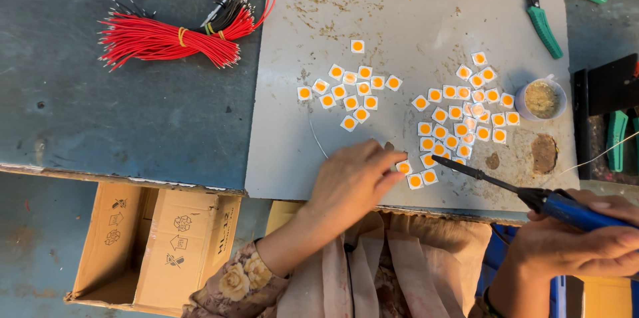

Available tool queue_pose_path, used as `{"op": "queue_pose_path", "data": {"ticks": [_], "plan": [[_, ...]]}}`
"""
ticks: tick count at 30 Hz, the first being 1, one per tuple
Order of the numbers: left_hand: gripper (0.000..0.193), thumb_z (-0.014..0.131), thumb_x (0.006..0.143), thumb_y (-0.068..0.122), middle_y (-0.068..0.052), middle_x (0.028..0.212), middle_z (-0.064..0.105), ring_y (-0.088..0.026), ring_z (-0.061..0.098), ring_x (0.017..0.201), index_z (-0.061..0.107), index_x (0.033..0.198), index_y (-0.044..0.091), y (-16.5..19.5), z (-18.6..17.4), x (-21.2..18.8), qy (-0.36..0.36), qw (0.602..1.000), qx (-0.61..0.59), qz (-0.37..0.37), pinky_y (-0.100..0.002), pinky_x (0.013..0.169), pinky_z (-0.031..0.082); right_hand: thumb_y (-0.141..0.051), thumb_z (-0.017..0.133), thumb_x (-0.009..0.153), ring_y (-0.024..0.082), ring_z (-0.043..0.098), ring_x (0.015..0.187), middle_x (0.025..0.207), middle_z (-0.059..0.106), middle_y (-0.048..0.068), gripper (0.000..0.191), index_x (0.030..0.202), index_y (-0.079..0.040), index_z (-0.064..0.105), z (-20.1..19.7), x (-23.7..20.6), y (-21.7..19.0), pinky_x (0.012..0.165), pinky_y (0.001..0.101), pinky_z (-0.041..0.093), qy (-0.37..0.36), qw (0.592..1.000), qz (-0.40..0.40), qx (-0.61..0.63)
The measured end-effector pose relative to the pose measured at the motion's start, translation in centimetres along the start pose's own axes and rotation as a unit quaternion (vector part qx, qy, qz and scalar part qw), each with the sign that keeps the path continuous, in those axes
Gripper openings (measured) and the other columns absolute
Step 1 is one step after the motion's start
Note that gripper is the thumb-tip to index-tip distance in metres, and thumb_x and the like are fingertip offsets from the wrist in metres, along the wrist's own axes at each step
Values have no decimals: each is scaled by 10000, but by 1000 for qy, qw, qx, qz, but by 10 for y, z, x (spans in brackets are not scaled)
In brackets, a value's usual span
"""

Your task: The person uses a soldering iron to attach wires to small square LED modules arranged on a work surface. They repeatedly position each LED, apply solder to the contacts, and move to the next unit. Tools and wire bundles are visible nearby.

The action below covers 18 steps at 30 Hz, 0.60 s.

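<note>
The left hand is laid flat on a small square chip (lower centre); a blue soldering iron is gripped by the right hand, lower right.

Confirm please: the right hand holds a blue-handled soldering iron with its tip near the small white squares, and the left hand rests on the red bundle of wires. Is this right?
Not quite. In the head view the left hand rests on the grey board, its fingers at a small white square; the red bundle of wires lies untouched, far from it. The right hand does hold the blue-handled soldering iron.
</note>
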<state>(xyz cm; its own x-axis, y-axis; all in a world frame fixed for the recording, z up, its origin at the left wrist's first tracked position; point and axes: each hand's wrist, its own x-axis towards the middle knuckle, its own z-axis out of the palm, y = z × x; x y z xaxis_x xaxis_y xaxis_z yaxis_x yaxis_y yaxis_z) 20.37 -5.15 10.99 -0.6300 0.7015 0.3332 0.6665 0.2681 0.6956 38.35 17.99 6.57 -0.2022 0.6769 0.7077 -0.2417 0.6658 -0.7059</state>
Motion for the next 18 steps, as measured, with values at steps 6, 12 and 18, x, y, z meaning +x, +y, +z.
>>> {"op": "queue_pose_path", "data": {"ticks": [6,12,18], "plan": [[162,743,931,275,-12,853,640,-236,669,780,695,1007,140,-36,-33,17,71,994,76,-42,-389,692,521,-446,446,1236,234,477,477,767,422,110,520,1022,25,400,11,7,-6,470,319,404,5,1000,11,21],[99,713,911,235,-47,874,633,-277,647,796,734,992,183,-37,-37,18,28,987,151,-41,-418,702,522,-461,423,1240,210,454,498,702,456,101,539,962,1,405,19,6,0,475,271,380,-10,1000,-15,-16],[157,737,916,286,-28,861,632,-258,638,800,693,971,146,-38,-43,2,-7,997,68,-38,-406,718,499,-469,446,1224,154,431,547,762,431,86,530,971,-5,415,21,8,9,535,258,407,4,1000,-13,23]]}}
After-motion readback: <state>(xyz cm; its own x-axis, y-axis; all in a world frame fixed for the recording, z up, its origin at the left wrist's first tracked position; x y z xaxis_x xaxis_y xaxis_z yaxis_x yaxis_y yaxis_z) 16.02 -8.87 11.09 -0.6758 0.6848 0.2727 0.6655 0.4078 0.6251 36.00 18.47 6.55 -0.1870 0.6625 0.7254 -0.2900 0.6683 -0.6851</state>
